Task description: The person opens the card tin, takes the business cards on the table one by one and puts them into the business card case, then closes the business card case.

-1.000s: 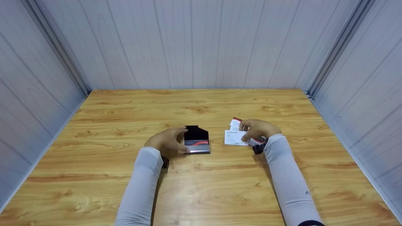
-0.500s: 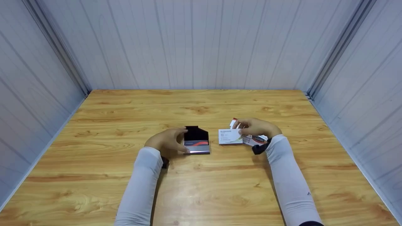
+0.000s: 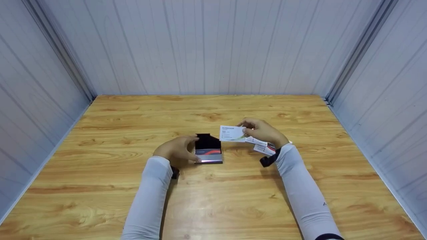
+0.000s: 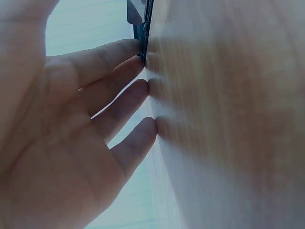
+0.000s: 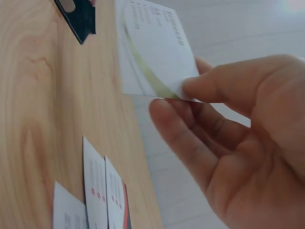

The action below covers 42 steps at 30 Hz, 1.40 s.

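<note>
An opened business card case (image 3: 208, 156) lies on the table, its black lid (image 3: 205, 141) tilted up at the back. Inside it shows a grey card with a red stripe. My left hand (image 3: 176, 149) holds the case at its left side, thumb at the front corner and fingers by the lid; in the left wrist view the other fingertips touch the table. Between thumb and fingers my right hand (image 3: 265, 131) pinches a white business card (image 3: 231, 134), lifted above the table behind and right of the case. Several other business cards (image 5: 97, 191) lie beneath the right hand.
The wood-grain table (image 3: 213, 200) is bounded by a pale panelled wall (image 3: 213, 50) at the back and by walls at both sides. Loose cards overlap to the right of the case.
My right hand has picked up the white card from the spread cards and carried it left and upward towards the case. The left hand and the case have stayed put.
</note>
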Tool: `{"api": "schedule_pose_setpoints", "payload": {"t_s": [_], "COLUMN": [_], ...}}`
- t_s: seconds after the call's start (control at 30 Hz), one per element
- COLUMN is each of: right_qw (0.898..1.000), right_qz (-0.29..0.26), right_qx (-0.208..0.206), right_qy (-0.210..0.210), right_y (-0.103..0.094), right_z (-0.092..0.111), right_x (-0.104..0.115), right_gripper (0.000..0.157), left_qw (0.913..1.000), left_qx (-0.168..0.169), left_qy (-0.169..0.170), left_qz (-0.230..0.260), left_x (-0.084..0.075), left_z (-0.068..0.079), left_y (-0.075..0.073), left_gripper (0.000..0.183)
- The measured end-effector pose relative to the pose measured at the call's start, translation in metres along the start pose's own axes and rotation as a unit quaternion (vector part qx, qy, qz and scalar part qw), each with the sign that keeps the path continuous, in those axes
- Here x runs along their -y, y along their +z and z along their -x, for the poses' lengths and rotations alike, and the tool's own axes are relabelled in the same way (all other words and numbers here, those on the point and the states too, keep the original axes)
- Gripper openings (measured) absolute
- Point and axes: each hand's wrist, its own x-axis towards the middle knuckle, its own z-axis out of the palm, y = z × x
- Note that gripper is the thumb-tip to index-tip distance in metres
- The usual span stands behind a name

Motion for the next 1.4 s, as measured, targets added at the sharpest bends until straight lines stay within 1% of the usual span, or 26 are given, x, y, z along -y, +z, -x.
{"api": "schedule_pose_setpoints", "payload": {"t_s": [0.07, 0.27, 0.37, 0.47, 0.53, 0.63, 0.77, 0.9, 0.97, 1.13, 1.23, 1.33, 1.4], "right_qw": [1.000, 0.998, 0.998, 0.996, 0.995, 0.994, 0.993, 0.993, 0.993, 0.991, 0.991, 0.991, 0.991], "right_qz": [-0.005, 0.011, 0.016, 0.026, 0.031, 0.030, 0.028, 0.035, 0.043, 0.067, 0.078, 0.085, 0.085], "right_qx": [-0.013, -0.035, -0.047, -0.064, -0.072, -0.081, -0.082, -0.070, -0.063, -0.054, -0.052, -0.047, -0.039], "right_qy": [-0.005, -0.041, -0.050, -0.055, -0.059, -0.066, -0.077, -0.084, -0.089, -0.101, -0.097, -0.092, -0.091], "right_y": [0.005, 0.026, 0.037, 0.047, 0.053, 0.060, 0.069, 0.078, 0.082, 0.087, 0.086, 0.085, 0.085], "right_z": [-0.003, -0.012, -0.016, -0.019, -0.020, -0.023, -0.026, -0.028, -0.029, -0.029, -0.029, -0.028, -0.028], "right_x": [0.003, 0.012, 0.016, 0.018, 0.018, 0.019, 0.021, 0.022, 0.022, 0.022, 0.021, 0.021, 0.020], "right_gripper": [0.028, 0.027, 0.026, 0.025, 0.025, 0.023, 0.018, 0.016, 0.018, 0.019, 0.017, 0.017, 0.017], "left_qw": [1.0000, 1.0000, 0.9999, 0.9998, 0.9997, 0.9996, 0.9999, 0.9997, 0.9997, 0.9999, 0.9998, 0.9998, 1.0000], "left_qx": [0.000, -0.004, -0.006, -0.008, -0.008, -0.009, -0.012, -0.013, -0.013, -0.008, -0.004, -0.003, -0.001], "left_qy": [-0.001, -0.003, -0.005, 0.001, 0.006, 0.006, 0.006, 0.013, 0.011, -0.010, -0.017, -0.014, -0.008], "left_qz": [0.000, -0.007, -0.012, -0.018, -0.023, -0.026, -0.008, 0.014, 0.015, 0.009, 0.011, 0.012, 0.002], "left_x": [0.000, 0.000, 0.000, 0.000, 0.000, 0.000, 0.000, 0.000, 0.000, -0.001, -0.001, -0.001, -0.001], "left_z": [0.000, -0.001, -0.002, -0.003, -0.003, -0.003, -0.004, -0.005, -0.005, -0.003, -0.002, -0.002, -0.003], "left_y": [0.000, 0.000, -0.001, -0.002, -0.002, -0.002, -0.001, -0.001, 0.000, 0.000, 0.001, 0.001, 0.001], "left_gripper": [0.104, 0.105, 0.106, 0.106, 0.106, 0.106, 0.102, 0.096, 0.098, 0.112, 0.113, 0.112, 0.110]}}
